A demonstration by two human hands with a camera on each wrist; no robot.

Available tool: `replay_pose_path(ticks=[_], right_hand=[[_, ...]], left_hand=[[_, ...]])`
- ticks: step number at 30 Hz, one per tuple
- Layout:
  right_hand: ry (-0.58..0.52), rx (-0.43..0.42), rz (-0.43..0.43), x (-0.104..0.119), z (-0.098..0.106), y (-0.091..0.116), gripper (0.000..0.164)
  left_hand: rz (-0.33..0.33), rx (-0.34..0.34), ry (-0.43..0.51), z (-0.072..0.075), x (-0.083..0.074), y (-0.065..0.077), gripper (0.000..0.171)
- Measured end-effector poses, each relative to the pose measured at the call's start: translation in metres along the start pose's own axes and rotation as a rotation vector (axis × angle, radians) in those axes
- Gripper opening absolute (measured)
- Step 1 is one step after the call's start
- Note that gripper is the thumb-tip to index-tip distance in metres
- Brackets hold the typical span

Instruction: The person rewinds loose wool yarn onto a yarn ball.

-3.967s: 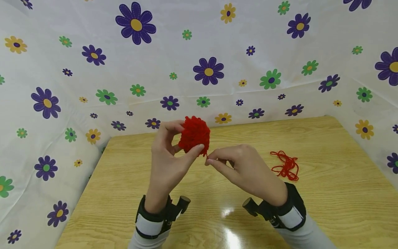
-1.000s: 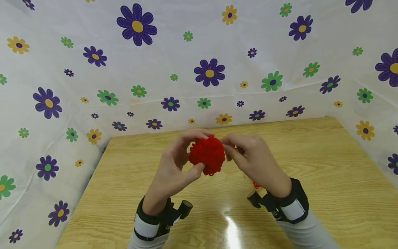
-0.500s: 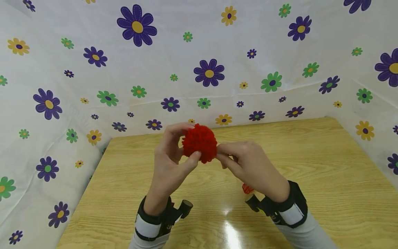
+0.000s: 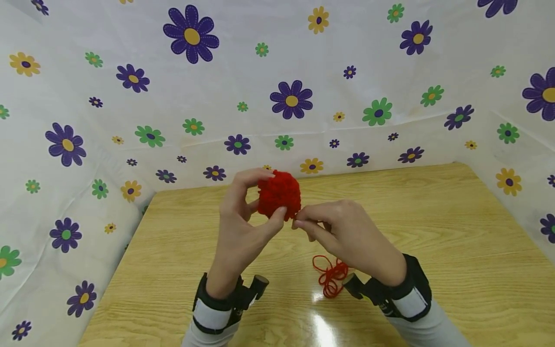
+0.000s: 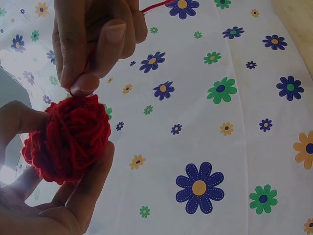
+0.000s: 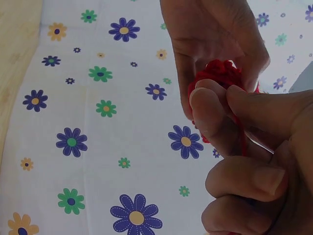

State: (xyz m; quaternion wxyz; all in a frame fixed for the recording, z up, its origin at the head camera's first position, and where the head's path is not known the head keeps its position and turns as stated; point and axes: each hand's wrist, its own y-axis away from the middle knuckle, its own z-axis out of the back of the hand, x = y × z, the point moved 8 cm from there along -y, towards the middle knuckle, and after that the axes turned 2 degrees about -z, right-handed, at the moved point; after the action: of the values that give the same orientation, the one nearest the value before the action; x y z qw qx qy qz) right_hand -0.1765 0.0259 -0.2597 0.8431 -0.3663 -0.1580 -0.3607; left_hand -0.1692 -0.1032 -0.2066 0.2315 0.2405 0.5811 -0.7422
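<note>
While the left hand (image 4: 243,224) grips the ball (image 4: 282,195) at centre frame, the right hand (image 4: 344,229) pinches its strand (image 5: 156,6). Light, even tension should serve best.

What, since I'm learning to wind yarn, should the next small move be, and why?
Probably the right hand should lead the strand a turn around the red ball: it pinches that strand close to the ball, the left hand holds the ball, and some red yarn lies loose on the table.
</note>
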Motion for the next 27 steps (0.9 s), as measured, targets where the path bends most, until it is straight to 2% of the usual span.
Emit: replay_pose_path(ticks=[7, 11, 17, 22, 27], right_hand=[[-0.026, 0.008, -0.008, 0.001, 0.002, -0.001, 0.011], [-0.058, 0.014, -0.015, 0.000, 0.003, -0.001, 0.011], [-0.171, 0.026, 0.001, 0.005, 0.009, 0.000, 0.010], [-0.223, -0.030, 0.011, 0.018, 0.028, -0.001, 0.006], [-0.235, -0.096, -0.002, 0.024, 0.045, -0.001, 0.009]], left_hand=[[-0.016, 0.022, -0.090, -0.005, 0.001, -0.001, 0.048], [-0.009, 0.063, -0.120, -0.009, 0.002, -0.002, 0.049], [0.007, 0.142, -0.198, -0.017, 0.005, -0.001, 0.047], [-0.020, 0.202, -0.268, -0.023, 0.006, 0.000, 0.045], [-0.045, 0.245, -0.291, -0.028, 0.005, 0.001, 0.044]])
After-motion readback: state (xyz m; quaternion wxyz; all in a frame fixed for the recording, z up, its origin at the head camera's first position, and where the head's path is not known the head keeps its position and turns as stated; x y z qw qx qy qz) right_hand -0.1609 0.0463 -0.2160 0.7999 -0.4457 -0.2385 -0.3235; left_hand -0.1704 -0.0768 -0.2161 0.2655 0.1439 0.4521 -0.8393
